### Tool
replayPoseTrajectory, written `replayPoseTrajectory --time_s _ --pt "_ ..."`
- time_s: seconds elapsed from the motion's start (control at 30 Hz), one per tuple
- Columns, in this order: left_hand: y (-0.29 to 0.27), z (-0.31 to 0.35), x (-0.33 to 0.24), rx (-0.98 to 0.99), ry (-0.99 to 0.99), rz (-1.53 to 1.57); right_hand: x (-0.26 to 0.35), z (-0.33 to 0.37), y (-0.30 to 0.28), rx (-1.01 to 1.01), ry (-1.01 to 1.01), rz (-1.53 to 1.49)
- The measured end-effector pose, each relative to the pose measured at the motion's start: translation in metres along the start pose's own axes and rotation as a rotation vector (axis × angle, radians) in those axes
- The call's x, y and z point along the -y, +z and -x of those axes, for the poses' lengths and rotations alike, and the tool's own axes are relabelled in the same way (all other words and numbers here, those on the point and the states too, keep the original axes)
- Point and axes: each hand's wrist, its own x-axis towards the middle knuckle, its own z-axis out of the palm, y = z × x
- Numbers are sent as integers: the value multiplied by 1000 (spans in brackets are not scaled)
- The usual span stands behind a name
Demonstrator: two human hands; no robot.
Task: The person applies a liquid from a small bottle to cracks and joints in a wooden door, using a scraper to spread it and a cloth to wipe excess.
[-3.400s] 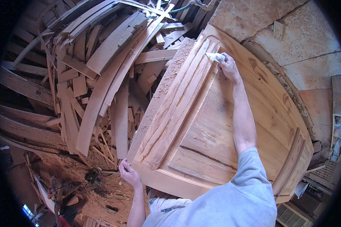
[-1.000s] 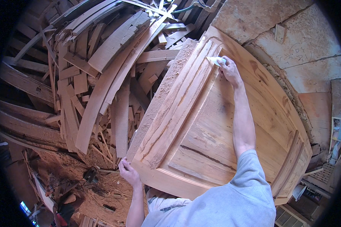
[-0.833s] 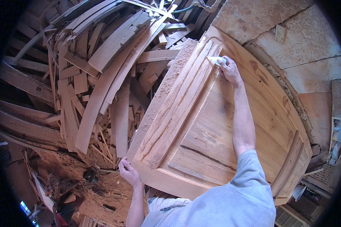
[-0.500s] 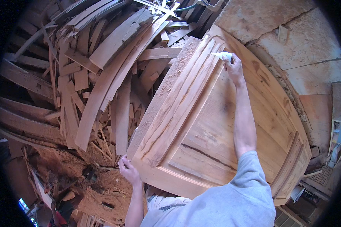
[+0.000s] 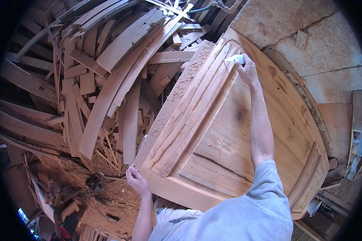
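My right hand [image 5: 247, 69] is wrapped round a small white squeeze bottle [image 5: 239, 59] with a pointed nozzle. The nozzle tip points left, over the upper end of the frame of a paneled wooden door [image 5: 217, 114]. A long dark crack [image 5: 199, 102] runs down that left frame piece, and another dark split [image 5: 221, 165] crosses the lower panel. By the door's lower left corner, my left hand [image 5: 137, 182] has its fingers bent inward beside the edge; whatever they may hold is too small to make out.
A dusty board edge [image 5: 179, 90] runs along the door's left side. Beyond it lies a tangled heap of wood offcuts [image 5: 128, 52], some long and curved. Sawdust [image 5: 104, 209] covers the ground at lower left. Large flat slabs [image 5: 305, 48] lie at the upper right.
My right hand and the bottle have shifted very slightly, with the nozzle still over the upper frame. My left hand stays at the lower left corner.
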Motion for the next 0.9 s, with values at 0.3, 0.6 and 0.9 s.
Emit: replayPoseTrajectory --time_s 0.3,0.6,0.9 --pt "1 0 -2 9 -26 25 2 0 -1 8 18 -12" --pt "-1 -1 -6 5 2 -6 1 -4 1 -14 -1 -4" --pt "2 -1 3 1 2 -9 -10 -4 3 -109 -6 -162"
